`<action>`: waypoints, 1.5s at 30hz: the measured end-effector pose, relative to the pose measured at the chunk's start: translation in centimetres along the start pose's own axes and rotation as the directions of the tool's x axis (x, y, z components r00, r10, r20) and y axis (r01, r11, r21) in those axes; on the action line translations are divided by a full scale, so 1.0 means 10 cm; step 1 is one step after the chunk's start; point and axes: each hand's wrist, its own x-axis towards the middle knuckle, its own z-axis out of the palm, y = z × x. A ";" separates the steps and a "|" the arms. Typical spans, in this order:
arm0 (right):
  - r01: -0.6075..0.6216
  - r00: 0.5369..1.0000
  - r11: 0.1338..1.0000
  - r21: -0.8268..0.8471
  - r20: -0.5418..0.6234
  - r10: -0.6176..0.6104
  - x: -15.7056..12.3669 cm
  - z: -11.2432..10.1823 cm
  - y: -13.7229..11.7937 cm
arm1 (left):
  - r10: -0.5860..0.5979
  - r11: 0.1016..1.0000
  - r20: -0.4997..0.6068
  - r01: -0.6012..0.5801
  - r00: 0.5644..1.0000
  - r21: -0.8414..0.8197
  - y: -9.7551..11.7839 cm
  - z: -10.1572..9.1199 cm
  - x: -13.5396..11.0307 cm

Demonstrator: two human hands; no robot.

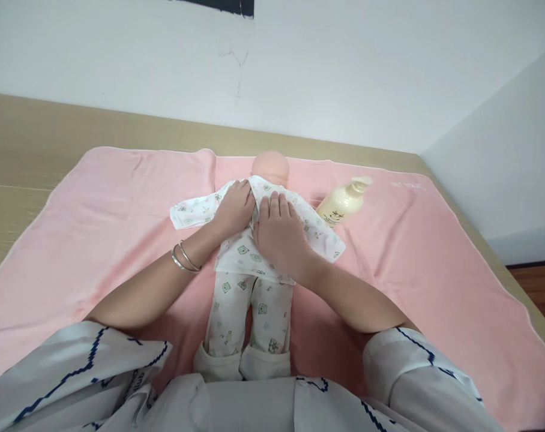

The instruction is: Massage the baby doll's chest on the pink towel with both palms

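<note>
A baby doll point(270, 166) lies on its back, its bald head toward the wall. It wears a white printed baby shirt point(249, 255) and matching pants point(262, 309) with folded cuffs. My left hand point(236, 207) rests on the shirt's chest at the left, fingers slightly bent and palm down. Beside it, my right hand point(281, 231) lies flat on the right side of the chest with fingers extended. Between the hands runs a front edge of the shirt. The doll's sleeves spread out to both sides; its hands are not visible.
Under the doll is a pink blanket point(389, 258) with a pale border, spread over a wooden surface point(51, 123). A cream pump bottle point(342, 203) leans or lies by the right sleeve. A white wall point(322, 72) stands behind.
</note>
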 end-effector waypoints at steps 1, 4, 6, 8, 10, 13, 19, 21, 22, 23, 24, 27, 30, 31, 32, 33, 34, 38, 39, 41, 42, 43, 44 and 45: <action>0.004 1.000 1.000 -0.005 0.015 -0.004 0.00 -0.02 0.01 | -0.014 1.000 -0.018 0.013 1.000 -0.013 -0.01 0.02 -0.01; 0.021 0.999 0.999 0.035 0.040 -0.022 0.10 -0.08 0.13 | -0.066 0.997 -0.059 0.064 0.996 -0.039 0.00 0.10 -0.06; 0.011 0.999 0.996 0.092 0.041 -0.014 0.22 -0.09 0.26 | -0.109 0.993 -0.088 0.105 0.990 -0.055 0.00 0.14 -0.09; -0.059 0.997 0.987 0.148 0.062 0.050 0.35 -0.08 0.37 | -0.141 0.989 -0.109 0.134 0.984 -0.066 -0.01 0.17 -0.11; -0.157 0.987 0.970 0.185 0.073 0.146 0.44 -0.02 0.45 | -0.155 0.986 -0.114 0.147 0.981 -0.079 -0.02 0.20 -0.11; -0.218 0.976 0.956 0.194 0.024 0.218 0.49 0.07 0.46 | -0.163 0.984 -0.127 0.151 0.979 -0.097 -0.03 0.21 -0.11; -0.221 0.974 0.955 0.198 0.000 0.226 0.45 0.12 0.42 | -0.167 0.983 -0.139 0.154 0.976 -0.099 -0.02 0.21 -0.11; -0.224 0.974 0.953 0.205 0.002 0.228 0.46 0.11 0.42 | -0.166 0.984 -0.135 0.155 0.977 -0.092 -0.01 0.21 -0.11; -0.224 0.974 0.952 0.210 0.003 0.228 0.46 0.11 0.43 | -0.165 0.984 -0.135 0.154 0.977 -0.089 -0.01 0.21 -0.11; -0.223 0.974 0.951 0.215 0.004 0.228 0.46 0.11 0.43 | -0.164 0.985 -0.135 0.153 0.977 -0.085 -0.01 0.21 -0.11; -0.223 0.974 0.950 0.220 0.004 0.227 0.46 0.11 0.43 | -0.163 0.985 -0.136 0.153 0.977 -0.081 0.00 0.21 -0.11; -0.222 0.974 0.948 0.228 0.008 0.226 0.46 0.11 0.43 | -0.163 0.986 -0.133 0.157 0.978 -0.056 0.01 0.20 -0.12; -0.228 0.973 0.948 0.223 0.017 0.230 0.46 0.11 0.44 | -0.165 0.986 -0.127 0.162 0.978 -0.039 0.01 0.20 -0.12; -0.229 0.973 0.948 0.222 0.018 0.231 0.46 0.11 0.44 | -0.167 0.986 -0.124 0.163 0.978 -0.038 0.01 0.20 -0.12; -0.229 0.973 0.947 0.225 0.015 0.232 0.46 0.11 0.44 | -0.171 0.985 -0.121 0.167 0.978 -0.040 0.02 0.20 -0.12; -0.228 0.973 0.946 0.231 0.013 0.231 0.46 0.11 0.43 | -0.178 0.984 -0.117 0.175 0.977 -0.043 0.02 0.20 -0.12; -0.226 0.973 0.944 0.241 0.012 0.230 0.46 0.11 0.43 | -0.189 0.982 -0.113 0.185 0.976 -0.043 0.04 0.20 -0.13; -0.235 0.969 0.931 0.281 -0.005 0.246 0.46 0.12 0.37 | -0.195 0.980 -0.085 0.192 0.977 -0.046 0.19 0.19 -0.21; -0.237 0.968 0.930 0.281 -0.014 0.251 0.45 0.12 0.36 | -0.181 0.983 -0.073 0.178 0.981 -0.051 0.24 0.18 -0.24; -0.232 0.968 0.935 0.269 -0.025 0.248 0.45 0.13 0.34 | -0.153 0.987 -0.047 0.150 0.987 -0.058 0.34 0.16 -0.30; -0.226 0.970 0.939 0.261 -0.024 0.240 0.44 0.12 0.33 | -0.145 0.988 -0.036 0.143 0.989 -0.060 0.38 0.14 -0.31; -0.216 0.973 0.943 0.253 -0.021 0.229 0.43 0.12 0.32 | -0.142 0.988 -0.028 0.140 0.989 -0.063 0.41 0.13 -0.32; -0.206 0.976 0.948 0.244 -0.018 0.217 0.42 0.11 0.31 | -0.140 0.988 -0.020 0.139 0.990 -0.067 0.42 0.10 -0.31; -0.194 0.979 0.953 0.234 -0.019 0.204 0.39 0.10 0.29 | -0.140 0.988 -0.016 0.138 0.990 -0.074 0.41 0.08 -0.29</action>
